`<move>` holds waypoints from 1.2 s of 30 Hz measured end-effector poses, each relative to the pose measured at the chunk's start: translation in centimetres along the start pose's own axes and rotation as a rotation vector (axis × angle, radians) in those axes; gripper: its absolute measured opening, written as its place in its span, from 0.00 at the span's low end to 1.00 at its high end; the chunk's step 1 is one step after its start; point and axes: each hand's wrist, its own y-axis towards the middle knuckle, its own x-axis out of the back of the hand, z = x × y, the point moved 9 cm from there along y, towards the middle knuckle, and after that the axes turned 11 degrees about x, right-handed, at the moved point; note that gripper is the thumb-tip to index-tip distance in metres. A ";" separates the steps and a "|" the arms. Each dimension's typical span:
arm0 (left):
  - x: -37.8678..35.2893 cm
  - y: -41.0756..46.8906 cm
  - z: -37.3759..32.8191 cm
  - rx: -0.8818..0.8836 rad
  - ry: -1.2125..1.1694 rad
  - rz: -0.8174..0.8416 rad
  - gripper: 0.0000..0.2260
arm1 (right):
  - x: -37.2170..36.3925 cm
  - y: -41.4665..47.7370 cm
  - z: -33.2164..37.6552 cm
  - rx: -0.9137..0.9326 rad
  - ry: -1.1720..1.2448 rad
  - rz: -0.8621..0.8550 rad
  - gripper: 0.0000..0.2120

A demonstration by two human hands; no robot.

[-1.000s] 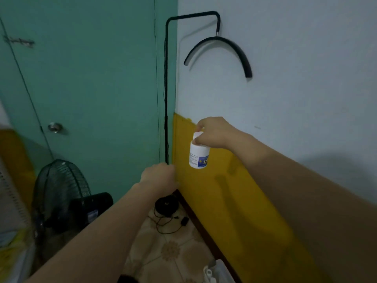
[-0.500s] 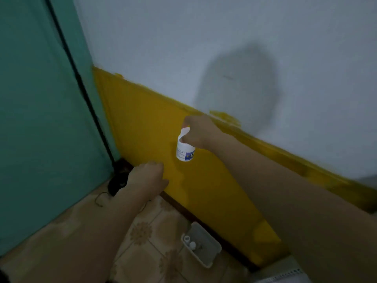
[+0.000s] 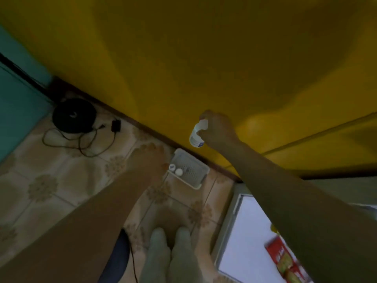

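My right hand grips a small white bottle with a blue-marked label, holding it by its top in front of the yellow wall, just above and beyond a white plastic basket. The basket stands on the tiled floor against the skirting and holds two small white-capped items in its left corner. My left hand is motion-blurred and hovers just left of the basket with nothing visible in it.
A black round lamp base with a tangled cable and adapter sits in the corner by the teal door. My socked feet stand on the tiles. A white surface bearing a red packet lies at lower right.
The view has swung down from the wall to the floor. Both hands have dropped toward the basket, with the right hand still holding the bottle.
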 end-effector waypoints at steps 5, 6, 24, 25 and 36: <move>-12.3 5.1 -1.2 -0.009 0.010 0.147 0.20 | -13.3 2.6 -8.2 -0.089 0.020 0.065 0.18; -14.9 6.0 -1.5 -0.011 0.005 0.173 0.19 | -16.1 3.1 -9.7 -0.104 0.017 0.087 0.18; -46.3 20.1 -4.0 -0.077 -0.005 0.250 0.19 | -50.3 12.2 -29.1 -0.224 -0.033 0.045 0.18; -46.8 20.5 -4.1 -0.074 -0.014 0.245 0.19 | -51.2 12.3 -29.4 -0.231 -0.031 0.044 0.18; -46.7 19.6 -3.4 -0.076 -0.007 0.275 0.19 | -51.3 11.4 -28.9 -0.208 -0.068 0.129 0.27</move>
